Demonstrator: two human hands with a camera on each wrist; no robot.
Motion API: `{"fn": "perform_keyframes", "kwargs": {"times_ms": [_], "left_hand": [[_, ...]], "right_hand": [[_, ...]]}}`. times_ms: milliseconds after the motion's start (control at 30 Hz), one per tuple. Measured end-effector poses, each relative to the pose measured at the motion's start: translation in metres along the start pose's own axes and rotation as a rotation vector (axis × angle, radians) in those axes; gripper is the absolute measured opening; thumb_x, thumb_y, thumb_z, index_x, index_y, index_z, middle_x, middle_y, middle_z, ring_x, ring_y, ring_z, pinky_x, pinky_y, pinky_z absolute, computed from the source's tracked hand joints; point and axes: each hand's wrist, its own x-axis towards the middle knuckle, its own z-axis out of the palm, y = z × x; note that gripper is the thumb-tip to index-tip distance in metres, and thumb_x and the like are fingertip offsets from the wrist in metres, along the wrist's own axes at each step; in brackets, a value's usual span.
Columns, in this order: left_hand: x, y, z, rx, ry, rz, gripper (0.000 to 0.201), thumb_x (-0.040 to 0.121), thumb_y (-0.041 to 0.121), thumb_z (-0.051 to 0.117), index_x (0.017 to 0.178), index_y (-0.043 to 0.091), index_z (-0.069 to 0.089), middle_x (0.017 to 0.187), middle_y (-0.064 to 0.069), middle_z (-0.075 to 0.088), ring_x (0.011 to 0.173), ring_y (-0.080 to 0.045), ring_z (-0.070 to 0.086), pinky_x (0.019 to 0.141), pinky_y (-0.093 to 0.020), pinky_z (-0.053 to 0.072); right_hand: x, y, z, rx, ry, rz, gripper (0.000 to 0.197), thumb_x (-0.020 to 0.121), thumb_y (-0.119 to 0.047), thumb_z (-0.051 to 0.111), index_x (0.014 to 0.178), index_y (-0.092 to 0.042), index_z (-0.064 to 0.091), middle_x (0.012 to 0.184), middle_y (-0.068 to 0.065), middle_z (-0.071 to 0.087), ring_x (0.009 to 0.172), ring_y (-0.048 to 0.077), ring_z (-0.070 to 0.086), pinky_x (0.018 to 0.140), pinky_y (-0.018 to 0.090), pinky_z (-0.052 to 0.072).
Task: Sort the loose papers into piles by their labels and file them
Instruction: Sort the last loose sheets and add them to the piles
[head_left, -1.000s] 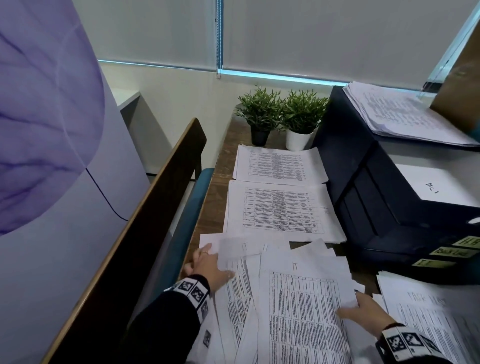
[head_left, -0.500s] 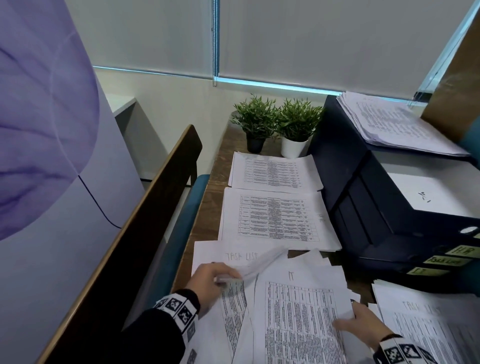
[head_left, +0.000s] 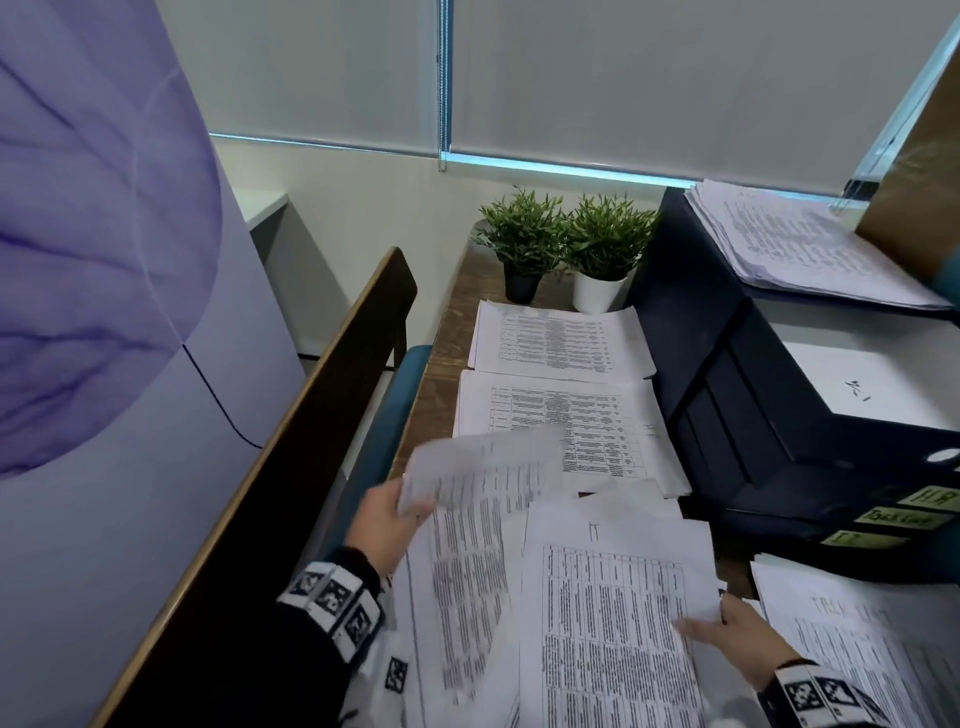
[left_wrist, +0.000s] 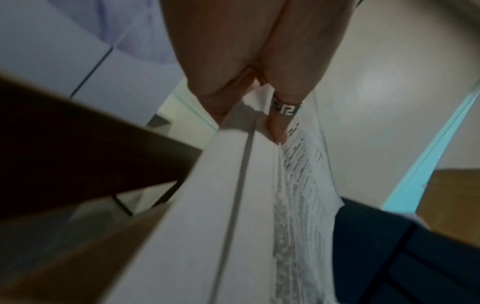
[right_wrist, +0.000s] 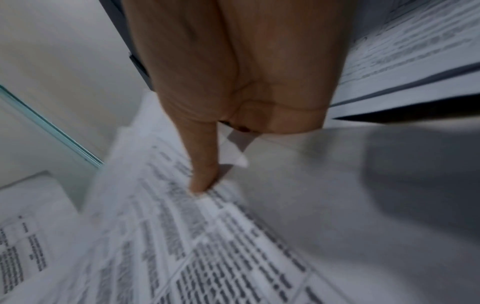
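Since a moment ago, our left hand has lifted a sheet up off the loose heap. Before, that sheet lay flat under our palm. Now our thumb and fingers pinch its near edge, and it hangs in the air over the heap, blurred.

Going left to right: first comes our left hand with the sheet. Next is the loose heap right in front of us, with the "IT" page on top. Behind it, two neat piles lie on the desk, a near pile and a far pile, just in front of two small plants. Our right hand rests on the right edge of the "IT" page. Its thumb lies on the print and the other fingers tuck under the edge, so it holds the page lightly. To the right of that hand lies another pile.

We think the job is about half done. Some piles are made, but the heap is still mixed up, and no filing shows yet.

The dark binders sit on the right with yellow labels on their spines. They look closed, so we cannot see what is in them. A thick stack lies on top of the far binder, not inside it.
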Motion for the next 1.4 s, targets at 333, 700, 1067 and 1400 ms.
{"fn": "perform_keyframes", "kwargs": {"times_ms": [333, 700, 1067, 1400], "left_hand": [[-0.007, 0.109, -0.07, -0.353, 0.055, 0.258, 0.015, 0.093, 0.015, 0.051, 0.094, 0.011, 0.065, 0.078, 0.0, 0.074, 0.071, -0.011, 0.07, 0.057, -0.021, 0.054], [0.001, 0.095, -0.046, -0.498, -0.168, -0.016, 0.039, 0.099, 0.042, 0.03, 0.103, 0.019, 0.062, 0.085, 0.001, 0.065, 0.073, -0.013, 0.061, 0.06, -0.027, 0.049], [0.017, -0.058, 0.027, 0.242, -0.026, -0.344, 0.068, 0.081, 0.006, 0.068, 0.14, 0.005, 0.035, 0.138, -0.013, 0.043, 0.121, -0.029, 0.05, 0.105, -0.036, 0.04], [-0.02, -0.034, 0.049, 0.039, -0.402, -0.152, 0.033, 0.083, -0.011, 0.058, 0.081, 0.016, 0.076, 0.091, 0.005, 0.07, 0.081, -0.002, 0.066, 0.067, -0.011, 0.05]], "right_hand": [[-0.077, -0.176, 0.029, 0.455, -0.136, -0.505, 0.066, 0.054, -0.046, 0.083, 0.111, -0.021, 0.061, 0.111, -0.001, 0.069, 0.106, 0.017, 0.064, 0.079, 0.025, 0.055], [-0.066, -0.205, 0.02, 0.526, 0.013, -0.584, 0.079, 0.074, -0.008, 0.072, 0.141, -0.014, 0.03, 0.134, 0.009, 0.053, 0.119, 0.018, 0.056, 0.093, 0.028, 0.05], [-0.039, -0.044, 0.005, 0.102, 0.104, -0.035, 0.031, 0.083, 0.007, 0.06, 0.107, -0.011, 0.052, 0.117, 0.015, 0.061, 0.101, 0.026, 0.057, 0.092, 0.034, 0.044], [-0.026, -0.01, 0.003, 0.107, 0.09, 0.077, 0.045, 0.08, 0.007, 0.063, 0.118, -0.014, 0.055, 0.111, 0.008, 0.067, 0.107, 0.029, 0.059, 0.107, 0.049, 0.035]]}}
